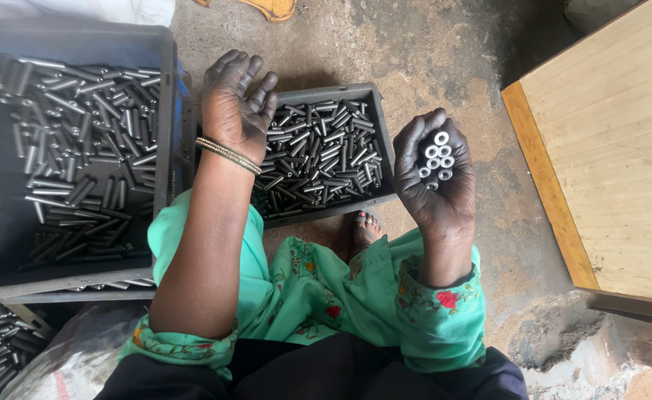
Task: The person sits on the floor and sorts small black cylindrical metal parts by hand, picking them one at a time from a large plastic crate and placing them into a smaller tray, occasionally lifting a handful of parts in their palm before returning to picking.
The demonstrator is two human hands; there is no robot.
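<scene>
My right hand [438, 181] is curled around a bundle of short metal tubes [437, 158], their hollow round ends facing up at me. My left hand [235, 104] hovers with fingers spread and nothing in it, above the left edge of a small dark crate [380, 126] full of the same grey metal tubes [318, 159]. A gold bangle rings my left wrist. Both hands are darkened with grime.
A larger dark crate [164, 96] with several loose tubes sits at left, stacked over another crate [0, 348]. A wooden board [607, 148] lies at right on the concrete floor [444, 52]. My foot [365, 230] and green garment are below the small crate.
</scene>
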